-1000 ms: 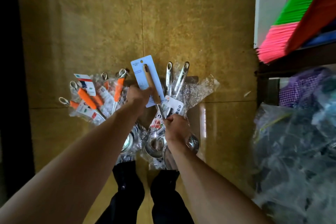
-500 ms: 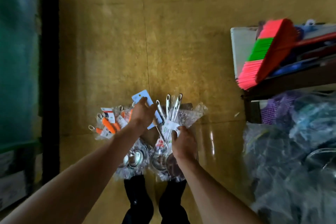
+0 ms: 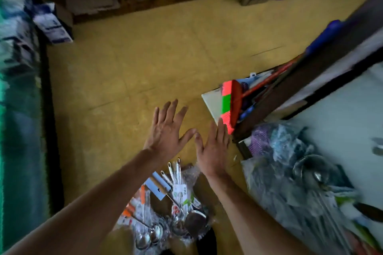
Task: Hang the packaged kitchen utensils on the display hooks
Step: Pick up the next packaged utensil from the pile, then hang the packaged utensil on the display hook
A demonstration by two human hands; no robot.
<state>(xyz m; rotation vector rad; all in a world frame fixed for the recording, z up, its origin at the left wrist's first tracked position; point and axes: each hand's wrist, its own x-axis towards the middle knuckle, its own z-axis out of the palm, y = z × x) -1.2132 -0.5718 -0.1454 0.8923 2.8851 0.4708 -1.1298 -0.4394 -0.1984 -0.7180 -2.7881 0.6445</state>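
Head view, writing: the blue card (image 3: 158,189) and white tags on the packaged utensils (image 3: 165,205) are too blurred to read.
Left hand (image 3: 165,130): fingers spread straight, holding nothing.
Right hand (image 3: 213,149): fingers straight and close together, holding nothing.
Utensils: in a pile on the yellow floor (image 3: 124,68), below both wrists.
Nearby: broom (image 3: 229,105) and plastic-wrapped goods (image 3: 290,182) to the right.

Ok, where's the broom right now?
Head view, right of centre: the broom sits just beyond the right hand, its pink-and-green bristles beside the dark shelf.
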